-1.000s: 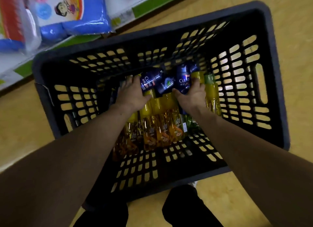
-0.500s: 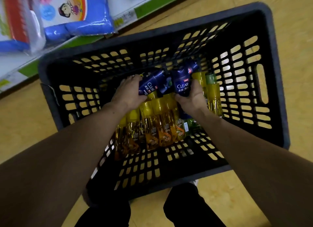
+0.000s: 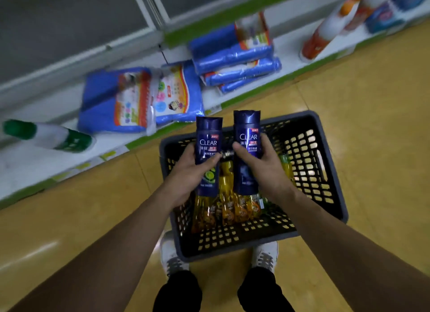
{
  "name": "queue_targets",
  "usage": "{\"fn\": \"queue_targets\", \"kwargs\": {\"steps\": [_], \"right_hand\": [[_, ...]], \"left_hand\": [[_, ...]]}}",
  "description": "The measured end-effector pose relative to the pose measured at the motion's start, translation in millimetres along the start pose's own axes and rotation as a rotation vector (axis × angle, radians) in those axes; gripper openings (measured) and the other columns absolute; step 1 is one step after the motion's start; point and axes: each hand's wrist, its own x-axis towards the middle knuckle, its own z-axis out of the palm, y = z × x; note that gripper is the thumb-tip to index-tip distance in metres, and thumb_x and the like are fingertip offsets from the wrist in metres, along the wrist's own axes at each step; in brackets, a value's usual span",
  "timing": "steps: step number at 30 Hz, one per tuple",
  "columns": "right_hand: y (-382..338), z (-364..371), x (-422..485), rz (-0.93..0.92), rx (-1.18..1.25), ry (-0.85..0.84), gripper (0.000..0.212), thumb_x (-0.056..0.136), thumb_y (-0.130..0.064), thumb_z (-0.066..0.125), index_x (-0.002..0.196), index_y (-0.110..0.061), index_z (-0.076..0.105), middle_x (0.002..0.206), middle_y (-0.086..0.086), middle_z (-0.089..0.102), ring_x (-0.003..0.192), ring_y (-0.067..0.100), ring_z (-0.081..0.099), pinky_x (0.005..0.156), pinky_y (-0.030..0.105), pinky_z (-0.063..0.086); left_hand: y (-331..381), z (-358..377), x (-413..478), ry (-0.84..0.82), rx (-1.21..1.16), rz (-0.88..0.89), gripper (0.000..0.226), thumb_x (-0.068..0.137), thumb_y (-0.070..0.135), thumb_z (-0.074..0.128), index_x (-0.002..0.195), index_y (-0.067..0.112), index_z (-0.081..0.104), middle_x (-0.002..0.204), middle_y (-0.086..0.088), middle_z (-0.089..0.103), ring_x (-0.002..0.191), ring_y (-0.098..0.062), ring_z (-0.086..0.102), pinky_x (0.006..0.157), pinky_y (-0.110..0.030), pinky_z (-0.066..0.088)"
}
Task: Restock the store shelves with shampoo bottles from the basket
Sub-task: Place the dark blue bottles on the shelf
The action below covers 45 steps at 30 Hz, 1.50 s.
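Observation:
My left hand (image 3: 189, 175) grips a dark blue CLEAR shampoo bottle (image 3: 207, 137) upright above the basket. A second dark blue CLEAR bottle (image 3: 247, 130) is held in my right hand (image 3: 263, 166), just to the right of the first. Both bottles are lifted clear of the black slotted basket (image 3: 321, 172) on the floor. Several yellow shampoo bottles (image 3: 226, 195) lie side by side on the basket's bottom, partly hidden behind the blue ones.
The low white shelf (image 3: 35, 160) with a green edge runs across the top. On it lie blue plastic packs (image 3: 130, 99), stacked blue packs (image 3: 235, 57), a green-and-white bottle (image 3: 51, 136) and orange-and-white bottles (image 3: 325, 32). My shoes (image 3: 173, 258) stand by the basket on the yellow floor.
Both hands have lifted the two blue bottles up out of the basket. The view has tilted upward, bringing the lower shelf and its goods into sight.

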Motion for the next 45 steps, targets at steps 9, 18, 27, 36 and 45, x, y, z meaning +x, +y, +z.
{"fn": "queue_targets", "kwargs": {"steps": [9, 18, 27, 36, 45], "right_hand": [[-108, 89, -45, -0.023, 0.080, -0.096, 0.034, 0.103, -0.043, 0.048, 0.133, -0.028, 0.056, 0.123, 0.002, 0.071, 0.114, 0.024, 0.068, 0.103, 0.054, 0.049], [-156, 152, -67, -0.019, 0.037, -0.249, 0.044, 0.108, -0.041, 0.033, 0.133, -0.011, 0.054, 0.121, 0.014, 0.070, 0.113, 0.030, 0.068, 0.097, 0.050, 0.052], [-182, 198, -94, -0.095, -0.057, -0.472, 0.028, 0.097, -0.022, 0.062, 0.121, -0.035, 0.057, 0.113, -0.007, 0.074, 0.104, 0.015, 0.072, 0.089, 0.036, 0.059], [-190, 250, -113, -0.173, -0.087, -0.559, 0.051, 0.077, -0.034, 0.074, 0.122, -0.023, 0.052, 0.106, -0.002, 0.072, 0.100, 0.017, 0.071, 0.086, 0.033, 0.057], [-188, 341, -149, -0.188, -0.013, -0.601, 0.045, 0.090, -0.037, 0.060, 0.131, -0.017, 0.063, 0.124, 0.005, 0.071, 0.115, 0.021, 0.067, 0.097, 0.035, 0.054]], "left_hand": [[107, -49, -95, 0.048, -0.311, 0.085, 0.055, 0.098, 0.054, 0.045, 0.146, 0.026, 0.045, 0.136, 0.000, 0.064, 0.124, -0.020, 0.061, 0.109, -0.050, 0.043], [153, -86, -151, 0.134, -0.473, 0.175, 0.047, 0.106, 0.043, 0.033, 0.138, 0.017, 0.054, 0.131, -0.009, 0.067, 0.123, -0.025, 0.062, 0.112, -0.054, 0.039], [170, -101, -201, 0.284, -0.451, 0.247, 0.050, 0.097, 0.055, 0.049, 0.137, 0.025, 0.056, 0.126, -0.003, 0.070, 0.117, -0.022, 0.066, 0.101, -0.047, 0.049], [190, -141, -241, 0.444, -0.620, 0.365, 0.046, 0.087, 0.040, 0.064, 0.122, 0.013, 0.052, 0.116, -0.012, 0.071, 0.108, -0.028, 0.069, 0.092, -0.045, 0.056], [191, -211, -288, 0.297, -0.775, 0.394, 0.049, 0.095, 0.050, 0.045, 0.119, 0.017, 0.073, 0.124, -0.013, 0.070, 0.113, -0.025, 0.068, 0.095, -0.040, 0.052]]}}
